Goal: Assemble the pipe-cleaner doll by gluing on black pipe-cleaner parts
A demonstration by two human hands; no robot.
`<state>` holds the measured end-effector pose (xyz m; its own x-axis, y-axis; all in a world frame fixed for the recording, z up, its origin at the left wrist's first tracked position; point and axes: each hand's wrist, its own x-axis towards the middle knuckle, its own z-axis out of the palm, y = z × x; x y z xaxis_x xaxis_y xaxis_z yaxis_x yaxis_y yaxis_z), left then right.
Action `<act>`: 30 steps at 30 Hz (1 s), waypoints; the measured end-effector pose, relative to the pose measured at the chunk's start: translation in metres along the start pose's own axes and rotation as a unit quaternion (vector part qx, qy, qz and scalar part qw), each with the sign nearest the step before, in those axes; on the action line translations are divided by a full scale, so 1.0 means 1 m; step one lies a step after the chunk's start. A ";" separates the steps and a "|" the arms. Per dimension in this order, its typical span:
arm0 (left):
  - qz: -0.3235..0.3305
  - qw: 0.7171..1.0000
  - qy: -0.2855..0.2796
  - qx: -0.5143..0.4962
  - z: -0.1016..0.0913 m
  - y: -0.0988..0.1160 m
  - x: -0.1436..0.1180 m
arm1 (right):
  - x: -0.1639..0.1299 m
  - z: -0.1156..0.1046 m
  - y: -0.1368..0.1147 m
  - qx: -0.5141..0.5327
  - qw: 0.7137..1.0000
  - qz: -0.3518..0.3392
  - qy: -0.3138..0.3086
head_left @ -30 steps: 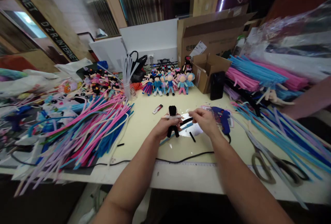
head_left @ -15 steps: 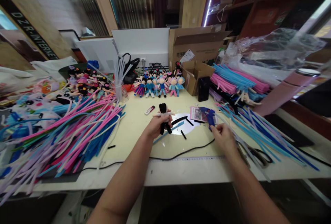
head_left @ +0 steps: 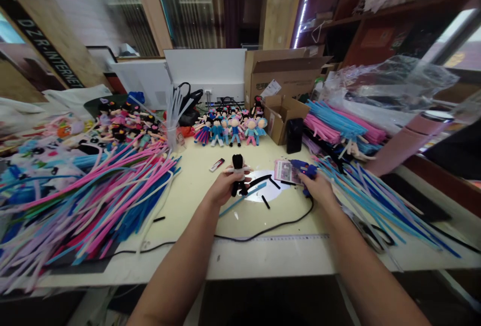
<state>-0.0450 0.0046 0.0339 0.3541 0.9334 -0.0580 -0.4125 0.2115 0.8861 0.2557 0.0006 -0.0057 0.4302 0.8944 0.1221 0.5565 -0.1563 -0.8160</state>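
Fingers of the left hand [head_left: 222, 187] are closed around a black pipe-cleaner figure [head_left: 237, 175], held upright above the table [head_left: 195, 185], just left of the blue glue gun [head_left: 303, 170]. The right hand [head_left: 318, 188] rests on the glue gun, fingers curled over it. Black offcuts [head_left: 266, 201] lie between both hands, left of the glue gun.

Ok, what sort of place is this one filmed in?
Probably a small craft workshop making pipe-cleaner dolls. Heaps of pipe cleaners cover the worktable, finished dolls stand in a row, and the right hand is on a blue glue gun.
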 end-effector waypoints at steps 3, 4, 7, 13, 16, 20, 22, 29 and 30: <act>0.004 1.000 0.023 0.003 -0.003 0.001 0.002 | -0.003 -0.001 -0.013 0.100 0.995 0.031 -0.002; 0.004 1.000 0.029 0.006 -0.004 0.001 0.003 | -0.003 -0.001 -0.020 0.145 0.989 0.024 -0.012; 0.004 1.000 0.029 0.011 -0.007 0.000 0.005 | -0.002 0.003 -0.047 0.243 0.968 0.010 -0.064; 0.004 0.999 0.016 0.037 -0.011 -0.001 0.007 | -0.003 0.016 -0.077 0.305 0.932 0.000 -0.196; 0.008 0.997 0.029 0.065 -0.011 -0.003 0.008 | -0.006 0.023 -0.073 0.288 0.928 -0.006 -0.237; 0.023 0.993 0.056 0.102 -0.009 -0.005 0.010 | -0.010 0.029 -0.062 0.268 0.924 -0.025 -0.272; 0.031 0.989 0.068 0.129 -0.007 -0.006 0.010 | -0.012 0.030 -0.060 0.256 0.924 -0.030 -0.283; 0.056 0.971 0.107 0.206 -0.005 -0.015 0.010 | -0.022 0.023 -0.071 0.166 0.951 -0.044 -0.256; 0.060 0.971 0.106 0.206 -0.005 -0.016 0.010 | -0.023 0.022 -0.073 0.161 0.951 -0.045 -0.260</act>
<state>-0.0388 0.0122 0.0164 0.1249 0.9922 0.0017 -0.0535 0.0050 0.9986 0.1898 0.0004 0.0390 -0.0652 0.9975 -0.0287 0.2923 -0.0084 -0.9563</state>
